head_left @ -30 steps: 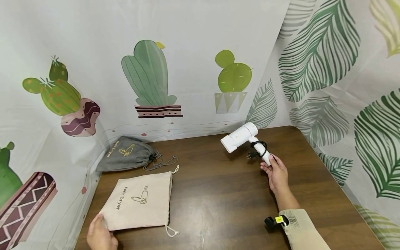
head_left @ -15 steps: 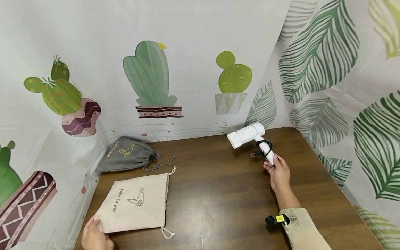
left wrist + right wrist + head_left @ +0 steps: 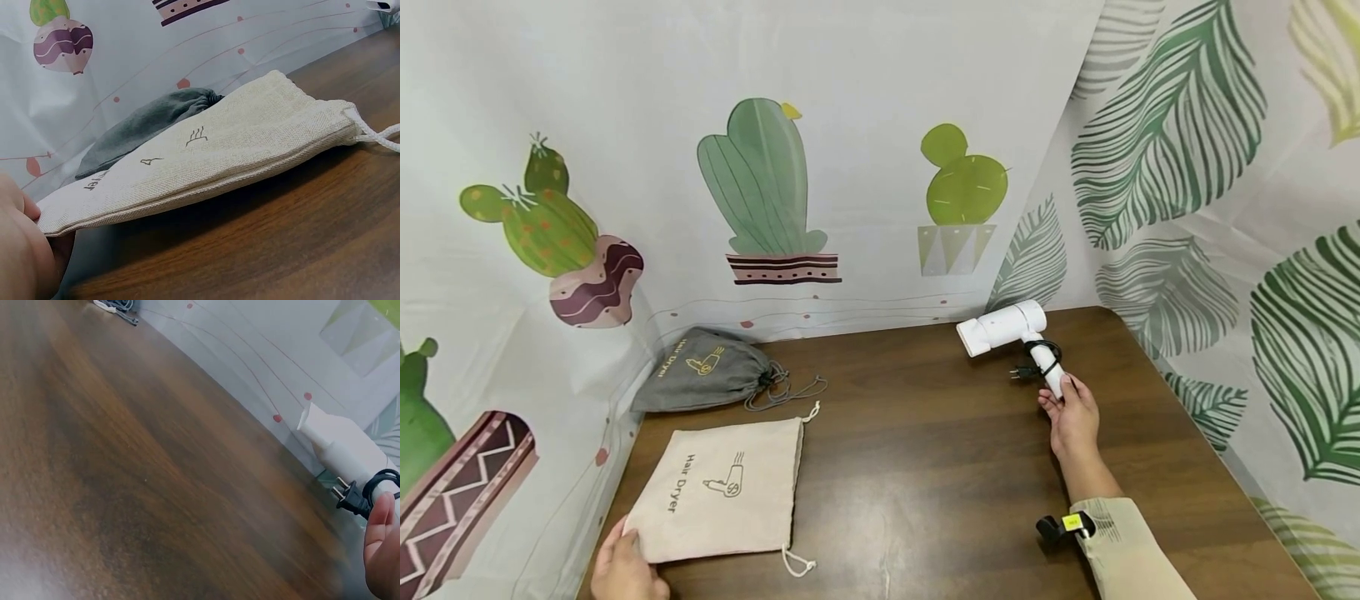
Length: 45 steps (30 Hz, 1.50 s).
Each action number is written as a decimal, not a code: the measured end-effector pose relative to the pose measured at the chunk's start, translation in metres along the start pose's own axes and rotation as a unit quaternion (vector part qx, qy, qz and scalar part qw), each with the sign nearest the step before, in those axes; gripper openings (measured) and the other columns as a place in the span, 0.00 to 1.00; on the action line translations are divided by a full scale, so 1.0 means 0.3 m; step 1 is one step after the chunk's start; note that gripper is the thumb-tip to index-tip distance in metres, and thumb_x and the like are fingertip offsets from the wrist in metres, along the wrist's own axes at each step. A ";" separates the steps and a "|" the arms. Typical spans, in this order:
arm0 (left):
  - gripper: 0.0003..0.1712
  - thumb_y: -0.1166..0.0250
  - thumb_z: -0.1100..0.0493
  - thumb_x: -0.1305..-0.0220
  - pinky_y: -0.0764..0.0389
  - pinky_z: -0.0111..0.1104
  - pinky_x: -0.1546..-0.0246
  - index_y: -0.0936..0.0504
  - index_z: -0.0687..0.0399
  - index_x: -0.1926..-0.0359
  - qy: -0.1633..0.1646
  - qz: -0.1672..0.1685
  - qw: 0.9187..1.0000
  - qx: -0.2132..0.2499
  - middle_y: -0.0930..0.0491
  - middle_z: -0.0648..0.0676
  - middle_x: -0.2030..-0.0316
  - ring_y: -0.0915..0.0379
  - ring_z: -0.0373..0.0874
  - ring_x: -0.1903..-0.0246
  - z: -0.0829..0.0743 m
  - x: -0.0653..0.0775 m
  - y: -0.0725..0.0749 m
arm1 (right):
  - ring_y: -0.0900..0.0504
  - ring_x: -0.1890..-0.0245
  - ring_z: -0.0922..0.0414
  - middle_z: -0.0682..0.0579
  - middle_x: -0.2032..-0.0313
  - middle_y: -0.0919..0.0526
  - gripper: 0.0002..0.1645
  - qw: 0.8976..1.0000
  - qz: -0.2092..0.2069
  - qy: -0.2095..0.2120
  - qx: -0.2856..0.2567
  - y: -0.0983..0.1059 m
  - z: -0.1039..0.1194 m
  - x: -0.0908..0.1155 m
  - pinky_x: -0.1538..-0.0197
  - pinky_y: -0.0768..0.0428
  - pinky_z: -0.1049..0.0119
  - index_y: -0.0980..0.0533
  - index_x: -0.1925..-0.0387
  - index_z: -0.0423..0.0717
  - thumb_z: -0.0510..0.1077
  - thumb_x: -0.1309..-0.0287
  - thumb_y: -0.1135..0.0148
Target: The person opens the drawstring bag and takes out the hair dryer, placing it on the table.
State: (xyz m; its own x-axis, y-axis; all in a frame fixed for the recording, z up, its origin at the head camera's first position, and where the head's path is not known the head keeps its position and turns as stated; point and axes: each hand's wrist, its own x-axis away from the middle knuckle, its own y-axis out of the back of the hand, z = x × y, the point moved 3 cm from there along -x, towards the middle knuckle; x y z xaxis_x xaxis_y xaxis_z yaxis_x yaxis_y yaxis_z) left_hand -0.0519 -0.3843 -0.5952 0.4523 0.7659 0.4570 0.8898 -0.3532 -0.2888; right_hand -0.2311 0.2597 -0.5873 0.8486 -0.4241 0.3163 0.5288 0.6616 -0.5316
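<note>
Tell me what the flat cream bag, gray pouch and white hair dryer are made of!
Flat cream cloth bag: matte, maybe linen or cotton; the left wrist view shows a coarse weave.
Bulging gray cloth pouch: dull, possibly velvety; it creases softly at the gathered neck.
White hammer-shaped hair dryer: probably hard plastic, smooth with low shine; its colour is even and edges crisp.

In the head view, the counter [image 3: 887, 467] occupies 6 o'clock: dark brown wood-grain surface, rounded far corner at 3 o'clock, pale light reflection at 6 o'clock. A white wall covering [image 3: 865, 67] rises behind it at 12 o'clock, printed with potted cacti, including one [image 3: 550, 233] at 9 o'clock. The adjoining covering [image 3: 1285, 167], at 2 to 4 o'clock, is creased and bears green and grey leaf prints.
</note>
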 end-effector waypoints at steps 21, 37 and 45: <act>0.21 0.45 0.58 0.25 0.35 0.26 0.92 0.19 0.29 0.39 -0.029 0.008 0.993 -0.114 0.18 0.23 0.75 0.26 0.24 0.81 -0.036 -0.041 0.094 | 0.18 0.74 0.60 0.51 0.62 0.23 0.13 0.999 -0.031 -0.013 -0.018 0.014 -0.023 -0.027 0.66 0.17 0.72 0.32 0.45 0.46 0.46 0.25 0.48; 0.25 0.43 0.61 0.31 0.31 0.17 0.81 0.19 0.28 0.40 -0.043 -0.059 0.982 -0.172 0.24 0.21 0.83 0.29 0.20 0.81 -0.040 -0.090 0.120 | 0.17 0.74 0.60 0.51 0.64 0.23 0.12 0.999 -0.028 -0.003 -0.028 0.010 -0.035 -0.033 0.66 0.17 0.72 0.32 0.46 0.45 0.45 0.25 0.49; 0.25 0.44 0.67 0.32 0.26 0.17 0.78 0.13 0.27 0.53 -0.058 0.010 0.991 -0.117 0.19 0.25 0.78 0.25 0.21 0.78 -0.048 -0.104 0.146 | 0.18 0.74 0.62 0.51 0.62 0.24 0.17 0.999 -0.033 -0.015 0.002 0.019 -0.047 -0.047 0.65 0.17 0.73 0.34 0.41 0.45 0.47 0.25 0.50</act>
State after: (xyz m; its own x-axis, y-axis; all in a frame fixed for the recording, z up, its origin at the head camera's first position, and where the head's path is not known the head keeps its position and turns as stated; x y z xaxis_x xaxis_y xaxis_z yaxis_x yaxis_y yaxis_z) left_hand -0.0263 -0.4314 -0.6101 0.4730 0.8086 0.3500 0.8760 -0.4741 -0.0888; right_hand -0.2404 0.2606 -0.6058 0.8114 -0.4484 0.3750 0.5844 0.6346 -0.5057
